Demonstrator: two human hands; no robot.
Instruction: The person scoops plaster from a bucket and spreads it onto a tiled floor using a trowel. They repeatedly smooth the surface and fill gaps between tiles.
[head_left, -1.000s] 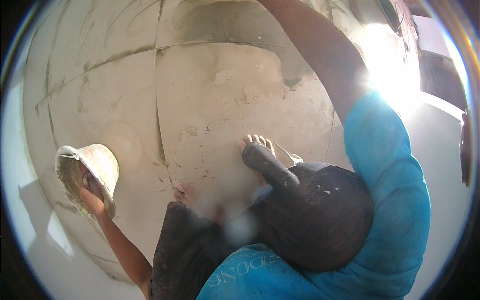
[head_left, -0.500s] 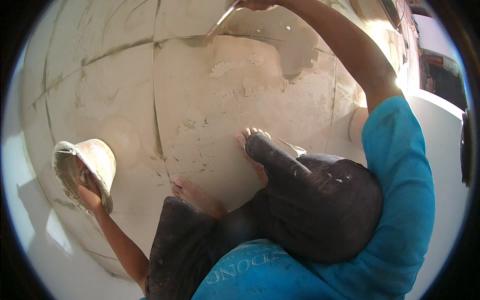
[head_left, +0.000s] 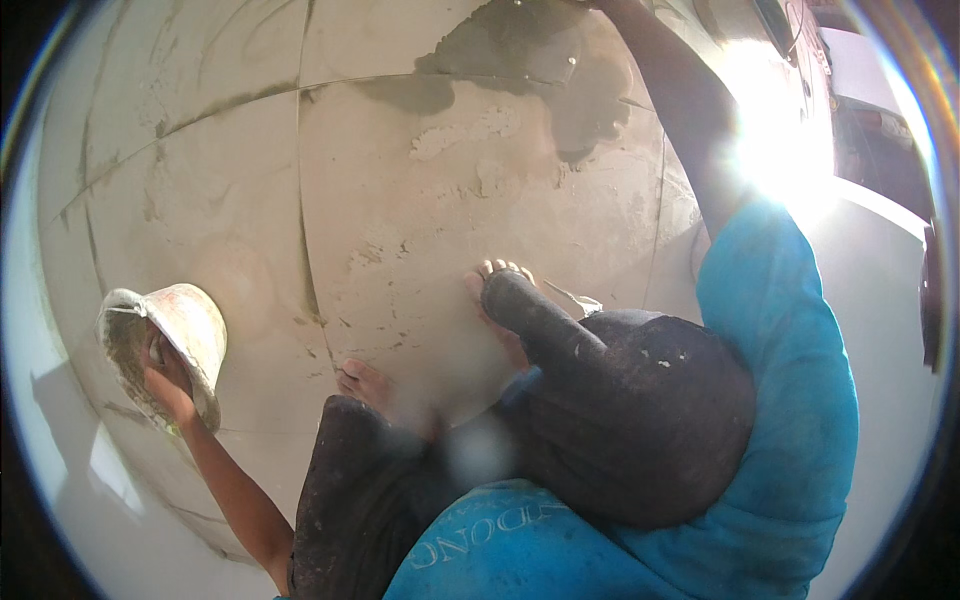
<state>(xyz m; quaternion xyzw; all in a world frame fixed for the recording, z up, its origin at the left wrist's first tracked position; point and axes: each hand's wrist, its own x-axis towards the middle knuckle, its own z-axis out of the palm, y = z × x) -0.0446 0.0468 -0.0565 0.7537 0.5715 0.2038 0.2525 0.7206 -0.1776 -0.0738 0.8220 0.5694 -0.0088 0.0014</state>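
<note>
My left hand (head_left: 168,378) reaches into the mouth of a pale, cement-stained bucket (head_left: 192,318) at the left. Its fingers are curled, and a small pale patch shows among them; I cannot make out what they hold. My right arm (head_left: 672,95) stretches to the top edge, and the hand lies beyond the picture. Closest to it is a dark wet patch (head_left: 590,105) of thin grey slurry, spread across a joint between large beige floor tiles (head_left: 400,190).
Dried smears (head_left: 465,130) mark the tile before my bare feet (head_left: 505,268). A small pale tool or scrap (head_left: 575,298) lies beside my right knee. A white wall (head_left: 60,480) bounds the left, and a white curved surface (head_left: 885,300) the right. Strong glare (head_left: 785,150) hides the upper right.
My right hand has moved up out of the picture, along with the flat blade it held. My left hand stays in the bucket. The glare has grown as the view shifted slightly.
</note>
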